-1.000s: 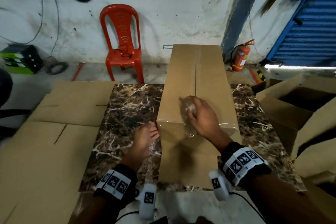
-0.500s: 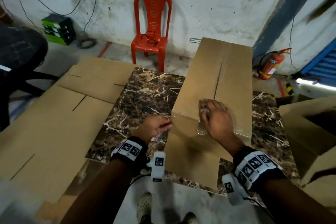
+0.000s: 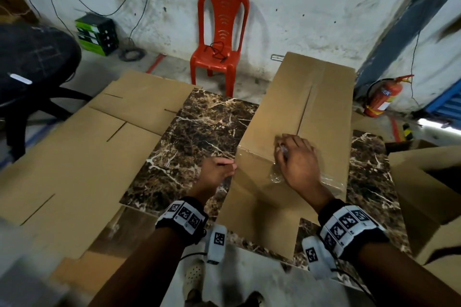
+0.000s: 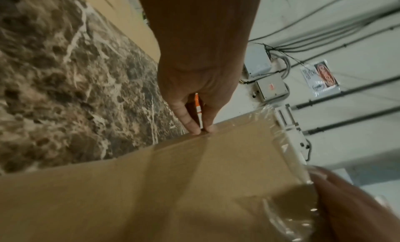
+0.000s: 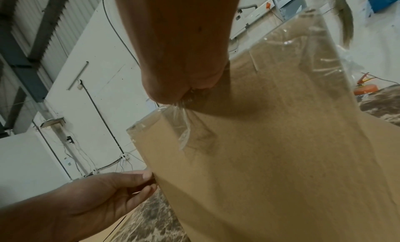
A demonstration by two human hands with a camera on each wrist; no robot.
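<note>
**Tape coming off a long carton: 1 hand pulls, 1 hand cuts**

The right hand (image 3: 298, 164) has its grip closed tight. Its fingers are curled round a crumpled bunch of clear plastic tape (image 5: 184, 124) on top of the long brown cardboard box (image 3: 306, 97). Held that way, I'd say, the strip is drawn taut so it lifts off the card instead of clinging.

The left hand (image 3: 215, 172) uses a narrow pinch grip. Thumb and forefinger are closed on a small orange-and-white cutter (image 4: 198, 108). Its tip is down at the box's left edge, right where the band of tape wraps over the corner. That seems to be the reason for the split: 1 hand tensions the tape and the other slices where it bends.

The box lies lengthways on the dark brown marble worktop (image 3: 199, 132), near end facing the person. The seam between its 2 top flaps runs away from them, and the tape crosses the near top edge.

Flat brown cardboard sheets (image 3: 87, 144) lie to the left, partly over the worktop. An open cardboard carton (image 3: 424, 182) stands to the right. A red plastic chair (image 3: 220, 40) sits well apart, against the wall.
</note>
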